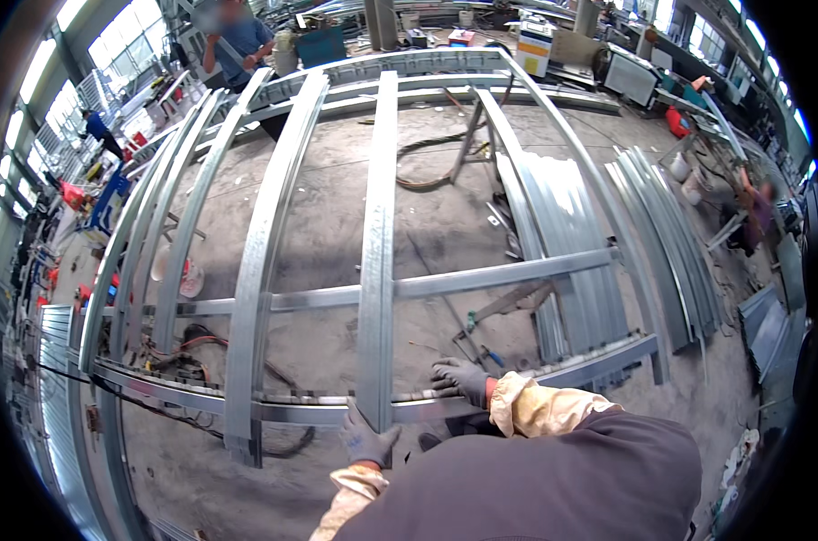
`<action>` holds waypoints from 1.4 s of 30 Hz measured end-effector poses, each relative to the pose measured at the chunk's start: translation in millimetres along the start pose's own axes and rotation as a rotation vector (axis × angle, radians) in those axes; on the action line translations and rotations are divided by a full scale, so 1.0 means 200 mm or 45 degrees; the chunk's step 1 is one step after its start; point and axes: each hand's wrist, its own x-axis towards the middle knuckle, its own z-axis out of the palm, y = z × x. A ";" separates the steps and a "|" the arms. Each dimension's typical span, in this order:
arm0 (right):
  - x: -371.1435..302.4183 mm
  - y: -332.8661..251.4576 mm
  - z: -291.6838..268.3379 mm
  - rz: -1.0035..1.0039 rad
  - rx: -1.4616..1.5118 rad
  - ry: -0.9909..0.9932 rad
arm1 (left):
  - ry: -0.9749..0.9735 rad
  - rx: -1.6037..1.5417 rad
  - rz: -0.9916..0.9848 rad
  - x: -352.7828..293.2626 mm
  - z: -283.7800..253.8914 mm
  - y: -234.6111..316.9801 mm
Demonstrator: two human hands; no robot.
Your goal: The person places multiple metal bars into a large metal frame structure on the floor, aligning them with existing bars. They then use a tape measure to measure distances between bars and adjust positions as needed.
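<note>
A long galvanized steel channel (379, 225) runs away from me across a raised metal frame. My left hand (370, 442), in a grey glove, is closed round its near end, with the thumb on the right side; part of the grip is hidden. To the right, my right hand (463, 380), also gloved, lies over the frame's near rail (562, 370) with its fingers apart and pointing left. It holds nothing that I can see. Another steel channel (269, 252) lies to the left, its near end jutting past the rail.
A crossbar (445, 284) spans the frame. Stacked metal strips (666, 243) lie at right. Under the frame are a coiled hose (422, 185) and a sawhorse leg (469, 144). A cable (156, 410) trails at left. One person (237, 45) stands behind the frame, another (756, 212) at far right.
</note>
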 end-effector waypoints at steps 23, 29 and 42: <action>-0.87 0.30 0.30 0.038 -0.063 -0.633 | -0.202 -0.285 0.177 -0.27 -0.21 0.61; -0.92 0.32 -0.19 -0.435 -0.064 -0.384 | -0.420 -0.703 0.475 -0.21 0.12 0.83; -1.44 -0.08 -0.86 -0.453 -0.469 0.207 | -0.393 -0.510 0.610 0.36 0.18 1.68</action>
